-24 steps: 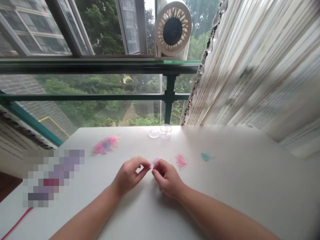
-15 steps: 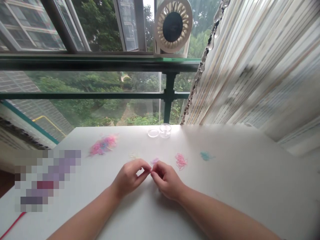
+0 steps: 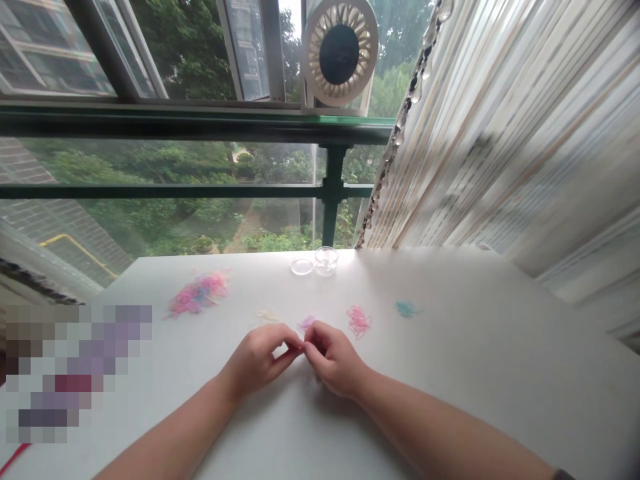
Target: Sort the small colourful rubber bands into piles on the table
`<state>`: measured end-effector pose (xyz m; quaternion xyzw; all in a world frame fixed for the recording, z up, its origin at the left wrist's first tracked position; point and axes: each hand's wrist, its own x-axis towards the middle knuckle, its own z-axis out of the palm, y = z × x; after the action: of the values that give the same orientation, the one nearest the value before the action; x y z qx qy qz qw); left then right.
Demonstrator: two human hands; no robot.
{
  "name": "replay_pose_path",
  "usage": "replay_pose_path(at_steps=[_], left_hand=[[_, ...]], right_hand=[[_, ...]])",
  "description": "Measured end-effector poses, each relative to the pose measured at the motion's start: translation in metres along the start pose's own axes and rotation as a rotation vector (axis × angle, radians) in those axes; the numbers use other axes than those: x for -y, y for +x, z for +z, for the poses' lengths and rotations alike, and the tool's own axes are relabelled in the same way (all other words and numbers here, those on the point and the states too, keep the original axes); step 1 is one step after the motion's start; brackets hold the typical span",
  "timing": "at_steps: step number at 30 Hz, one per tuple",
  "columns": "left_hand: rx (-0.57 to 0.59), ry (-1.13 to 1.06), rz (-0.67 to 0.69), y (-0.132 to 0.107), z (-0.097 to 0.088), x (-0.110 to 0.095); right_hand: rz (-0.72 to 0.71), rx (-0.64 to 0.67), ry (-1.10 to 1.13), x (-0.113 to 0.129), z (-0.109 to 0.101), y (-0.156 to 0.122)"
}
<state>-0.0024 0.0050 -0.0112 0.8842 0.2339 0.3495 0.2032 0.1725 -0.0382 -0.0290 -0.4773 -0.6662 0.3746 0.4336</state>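
My left hand (image 3: 261, 353) and my right hand (image 3: 334, 357) meet above the middle of the white table, thumbs and fingertips pinched together. Whatever sits between the fingertips is too small to make out. Just beyond the hands lie a small purple pile of rubber bands (image 3: 307, 324), partly hidden by my right hand, and a pale cream pile of bands (image 3: 266, 315). A pink pile of bands (image 3: 359, 321) is to the right of them, with a teal pile (image 3: 407, 309) farther right. At the left is a larger mixed heap of bands (image 3: 200, 293), mostly pink.
A clear round container (image 3: 327, 261) and its round lid (image 3: 302, 267) stand at the back edge of the white table (image 3: 475, 373). A blurred-out purple patch (image 3: 100, 360) covers the left side. Behind are a green railing (image 3: 200, 127), a window, a round fan-like object (image 3: 340, 55) and a striped curtain (image 3: 480, 133).
The view has shifted slightly, so the table things sit a little farther left. Both hands stay pinched together in nearly the same pose.
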Motion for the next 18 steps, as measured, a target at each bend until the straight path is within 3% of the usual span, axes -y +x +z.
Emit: replay_pose_path(at_steps=[18], left_hand=[[-0.073, -0.091, -0.156, -0.0003, 0.0018, 0.0013]], right_hand=[[0.015, -0.059, 0.105, 0.0006, -0.0024, -0.003]])
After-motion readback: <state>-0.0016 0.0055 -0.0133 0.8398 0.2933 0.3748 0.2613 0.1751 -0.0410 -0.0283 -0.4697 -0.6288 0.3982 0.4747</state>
